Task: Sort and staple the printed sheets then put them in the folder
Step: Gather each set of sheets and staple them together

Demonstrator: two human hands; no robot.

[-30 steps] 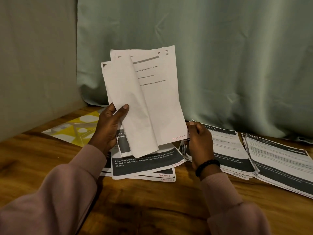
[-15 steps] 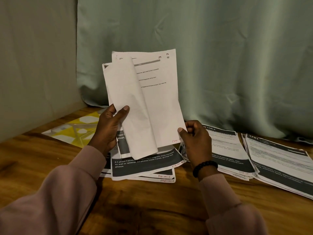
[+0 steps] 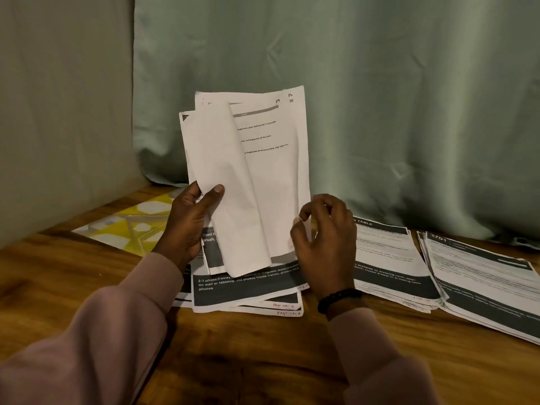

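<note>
My left hand (image 3: 188,226) holds a small sheaf of printed sheets (image 3: 263,171) upright above the table, thumb on the front sheet, which curls back to show its blank side. My right hand (image 3: 324,244) is at the sheaf's lower right corner, thumb and forefinger pinching the edge of a sheet. Flat on the wood lie three stacks of printed sheets: one under the held sheaf (image 3: 248,290), one to its right (image 3: 391,264), and one at the far right (image 3: 482,285). A yellow patterned folder (image 3: 131,226) lies at the back left.
The wooden table (image 3: 263,352) runs to a green curtain (image 3: 380,112) at the back and a grey panel (image 3: 58,112) on the left. My sleeves cover the near edge. No stapler is visible.
My right hand has come up from the middle stack to the held sheaf's lower right corner and taken its edge between thumb and forefinger. The sheaf has sunk slightly.
</note>
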